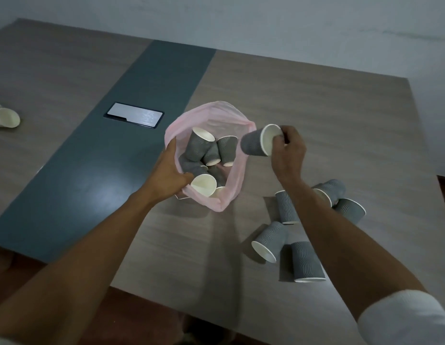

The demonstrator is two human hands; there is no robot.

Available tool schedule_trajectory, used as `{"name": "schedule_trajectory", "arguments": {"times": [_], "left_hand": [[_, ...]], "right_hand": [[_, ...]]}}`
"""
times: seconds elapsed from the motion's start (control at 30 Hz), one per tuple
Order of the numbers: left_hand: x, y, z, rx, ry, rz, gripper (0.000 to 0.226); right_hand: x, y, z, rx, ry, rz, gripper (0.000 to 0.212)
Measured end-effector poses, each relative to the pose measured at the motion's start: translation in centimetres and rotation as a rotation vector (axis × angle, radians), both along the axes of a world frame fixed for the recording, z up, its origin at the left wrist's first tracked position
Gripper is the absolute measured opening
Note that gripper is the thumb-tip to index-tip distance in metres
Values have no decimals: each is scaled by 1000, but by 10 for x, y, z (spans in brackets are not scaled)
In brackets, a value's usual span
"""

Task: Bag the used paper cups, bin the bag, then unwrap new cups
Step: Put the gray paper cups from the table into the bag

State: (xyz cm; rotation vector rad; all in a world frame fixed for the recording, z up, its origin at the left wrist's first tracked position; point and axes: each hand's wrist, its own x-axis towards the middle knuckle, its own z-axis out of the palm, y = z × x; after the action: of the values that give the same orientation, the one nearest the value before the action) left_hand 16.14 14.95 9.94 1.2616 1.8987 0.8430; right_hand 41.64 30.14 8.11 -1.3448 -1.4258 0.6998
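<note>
A wooden table (316,100) has a dark centre strip (132,125) holding a silver cover plate (134,114).

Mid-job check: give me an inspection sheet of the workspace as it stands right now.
Surface: wood-grain table with a dark centre strip.
Job's things: pink bag open, several grey cups inside; five loose cups lie at right.
Clutter: white perforated object at the left edge; metal cover plate in the strip.
Hands: left hand holds the bag's rim open; right hand holds a grey cup beside the bag's mouth.
Cables: nothing seen.
Surroundings: pale wall behind; reddish floor below.
</note>
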Motion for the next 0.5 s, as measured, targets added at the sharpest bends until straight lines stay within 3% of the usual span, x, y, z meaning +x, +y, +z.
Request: {"name": "schedule_trajectory", "arguments": {"times": [0.13,0.23,0.33,0.5], "left_hand": [[0,-1,3,-1,-7,3,115],[1,-3,3,22,-14,-18,115],[1,-4,-1,32,-5,-12,115],[11,-6,-17,62,-9,34,112]], "right_hand": [[-47,-17,5,-159,-64,306,30],[-51,-23,1,-313,-85,328,24],[-23,-25,-3,-324,-302,291,20],[22,-43,-17,-498,-578,495,22]]}}
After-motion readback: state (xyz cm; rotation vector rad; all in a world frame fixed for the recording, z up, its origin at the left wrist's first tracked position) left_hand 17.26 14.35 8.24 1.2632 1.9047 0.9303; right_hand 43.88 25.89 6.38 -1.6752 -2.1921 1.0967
